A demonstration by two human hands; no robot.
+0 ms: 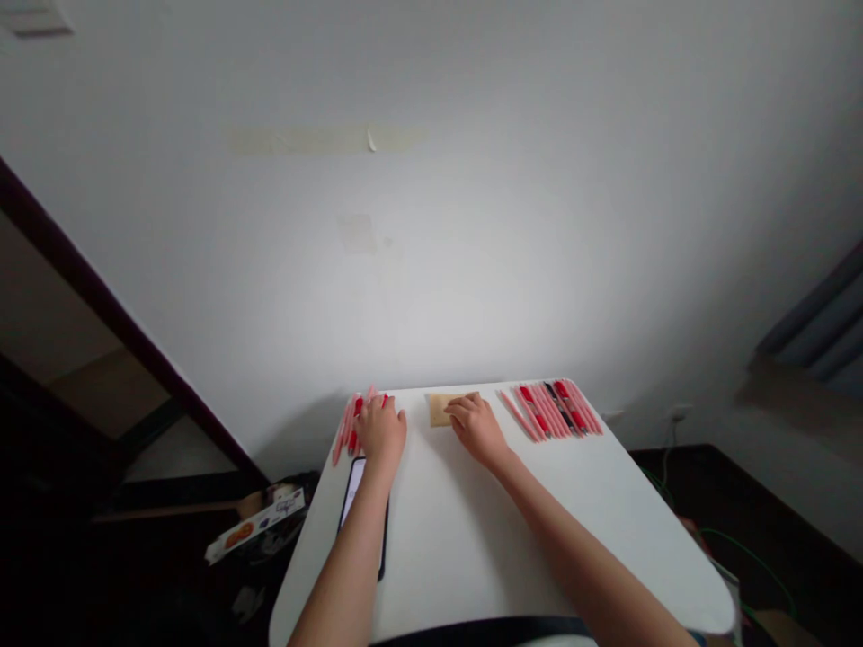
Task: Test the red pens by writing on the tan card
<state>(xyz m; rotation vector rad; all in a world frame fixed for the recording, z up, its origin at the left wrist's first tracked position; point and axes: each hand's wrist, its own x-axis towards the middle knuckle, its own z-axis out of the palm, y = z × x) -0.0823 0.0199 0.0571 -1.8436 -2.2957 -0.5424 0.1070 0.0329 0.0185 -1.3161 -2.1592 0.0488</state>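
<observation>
My left hand (382,429) is over a small group of pink and red pens (342,433) at the table's far left. Its fingers reach down among them, with the thumb apart; the fingertips are partly hidden and no pen is clearly held. In the middle, my right hand (477,428) lies loosely over a small tan pad or piece of card (438,412), fingers slightly bent and apart, covering its right part. To the right of that hand, a row of pink, red and black pens (549,412) lies side by side. A phone (352,485) rests partly beneath my left forearm.
The white table (458,557) stands against a pale wall (472,225). On the floor at left is a printed white box or packet (256,526) among dark clutter. A green cable (748,548) runs along the floor at right.
</observation>
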